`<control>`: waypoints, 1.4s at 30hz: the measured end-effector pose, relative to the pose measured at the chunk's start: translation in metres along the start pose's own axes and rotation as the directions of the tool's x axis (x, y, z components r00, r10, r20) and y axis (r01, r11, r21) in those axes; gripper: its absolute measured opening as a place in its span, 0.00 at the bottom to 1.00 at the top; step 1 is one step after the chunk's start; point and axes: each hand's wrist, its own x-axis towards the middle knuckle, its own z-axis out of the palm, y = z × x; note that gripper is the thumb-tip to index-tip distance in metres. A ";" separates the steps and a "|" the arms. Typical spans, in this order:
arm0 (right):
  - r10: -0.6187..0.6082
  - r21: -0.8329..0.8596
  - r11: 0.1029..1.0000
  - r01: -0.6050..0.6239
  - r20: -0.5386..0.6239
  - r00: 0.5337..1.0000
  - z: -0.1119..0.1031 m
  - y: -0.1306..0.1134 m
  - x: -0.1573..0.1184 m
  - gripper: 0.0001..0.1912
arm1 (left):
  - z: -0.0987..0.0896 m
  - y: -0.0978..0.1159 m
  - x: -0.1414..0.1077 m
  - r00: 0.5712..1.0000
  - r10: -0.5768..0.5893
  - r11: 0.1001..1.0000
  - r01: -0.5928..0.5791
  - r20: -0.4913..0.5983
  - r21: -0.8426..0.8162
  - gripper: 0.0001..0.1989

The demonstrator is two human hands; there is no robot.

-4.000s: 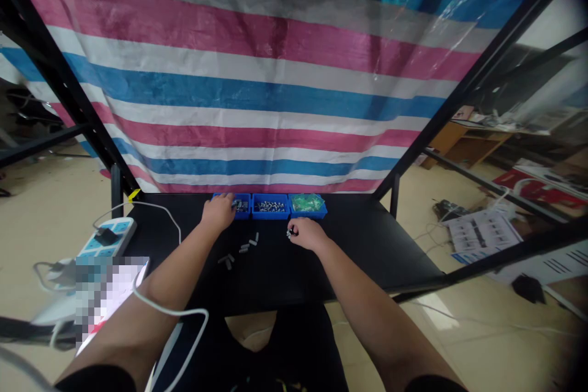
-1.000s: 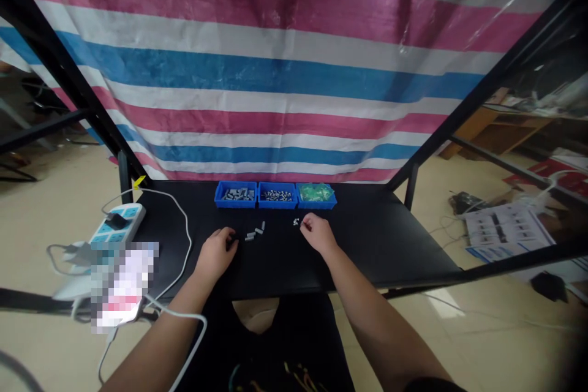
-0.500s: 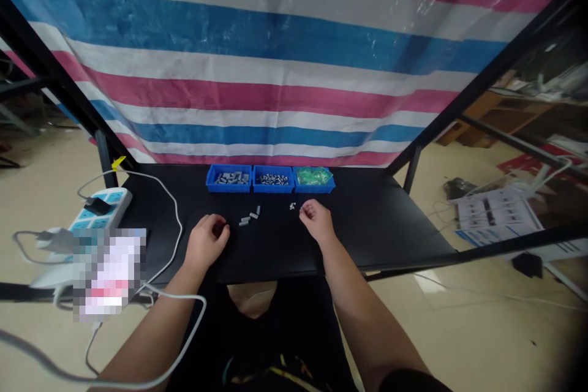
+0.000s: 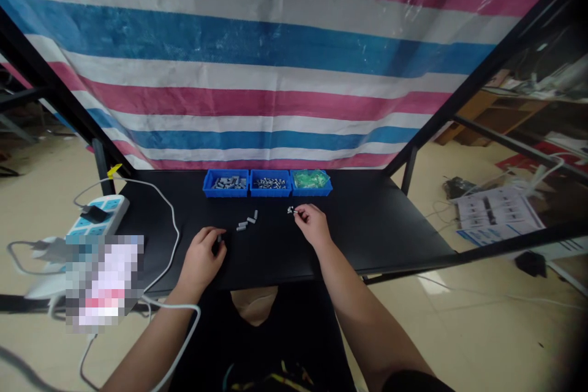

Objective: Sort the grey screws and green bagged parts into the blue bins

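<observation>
My left hand (image 4: 202,258) is curled just above the table, thumb and fingers pinching a small grey metal cylinder (image 4: 219,237). To its right, several loose grey cylinders (image 4: 242,225) lie on the black tabletop. My right hand (image 4: 313,224) is closed in a pinch, with a small silver piece (image 4: 296,212) at its fingertips. Right beside those fingertips sits a little cluster of small silver pieces (image 4: 290,210), too small to name exactly.
Along the back edge stand three blue bins: one with grey cylinders (image 4: 226,193), one with small silver pieces (image 4: 270,193), one with green-tinted plastic bags (image 4: 311,180). A power strip (image 4: 120,208), a white cable (image 4: 173,214) and a blurred-out device (image 4: 110,275) occupy the left. A striped sheet (image 4: 275,73) hangs behind.
My right hand has moved slightly left, bringing its fingertips to the cluster of silver pieces. My left hand has turned a little, and the cylinder in it now shows. The view has shifted slightly.
</observation>
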 end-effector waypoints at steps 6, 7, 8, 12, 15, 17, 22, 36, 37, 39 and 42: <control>-0.134 -0.107 0.984 0.141 0.068 0.989 0.008 -0.013 0.000 0.09 | 0.002 0.007 0.034 0.995 -0.096 0.991 0.094 0.014 0.099 0.13; -0.136 -0.124 0.982 0.144 0.066 0.988 0.009 -0.013 0.000 0.09 | 0.000 0.009 0.046 0.996 -0.093 0.991 0.091 0.016 0.094 0.13; -0.138 -0.134 0.980 0.146 0.065 0.988 0.009 -0.013 0.000 0.09 | -0.002 0.011 0.059 0.996 -0.092 0.992 0.093 -0.018 0.088 0.12; -0.152 -0.150 0.975 0.162 0.077 0.985 0.008 -0.010 0.001 0.09 | -0.013 0.020 0.117 0.988 -0.012 0.997 0.024 -0.156 0.075 0.12; -0.149 -0.162 0.974 0.159 0.072 0.986 0.008 -0.009 0.001 0.08 | -0.021 0.028 0.146 0.994 0.023 0.996 -0.013 -0.106 0.091 0.15; -0.147 -0.168 0.973 0.158 0.073 0.986 0.008 -0.009 0.001 0.08 | -0.025 0.035 0.148 0.994 0.003 0.993 0.010 -0.110 0.117 0.16; -0.133 -0.101 0.985 0.138 0.060 0.989 0.006 -0.010 -0.001 0.06 | -0.018 0.049 0.099 0.999 0.002 0.999 -0.004 0.038 0.035 0.12; -0.173 -0.129 0.973 0.191 0.142 0.975 0.008 -0.011 -0.001 0.05 | 0.024 0.025 0.033 0.995 0.075 0.996 -0.072 0.071 -0.045 0.09; -0.171 -0.137 0.972 0.190 0.138 0.976 0.008 -0.011 -0.001 0.05 | 0.024 0.024 0.032 0.995 0.074 0.996 -0.071 0.074 -0.050 0.08; -0.172 -0.146 0.971 0.192 0.137 0.976 0.007 -0.013 -0.001 0.05 | 0.023 0.023 0.031 0.996 0.058 0.995 -0.052 0.073 -0.086 0.07; -0.183 -0.129 0.971 0.202 0.146 0.972 0.007 -0.015 -0.002 0.05 | 0.019 0.021 0.030 0.998 0.012 0.981 -0.001 0.057 -0.195 0.07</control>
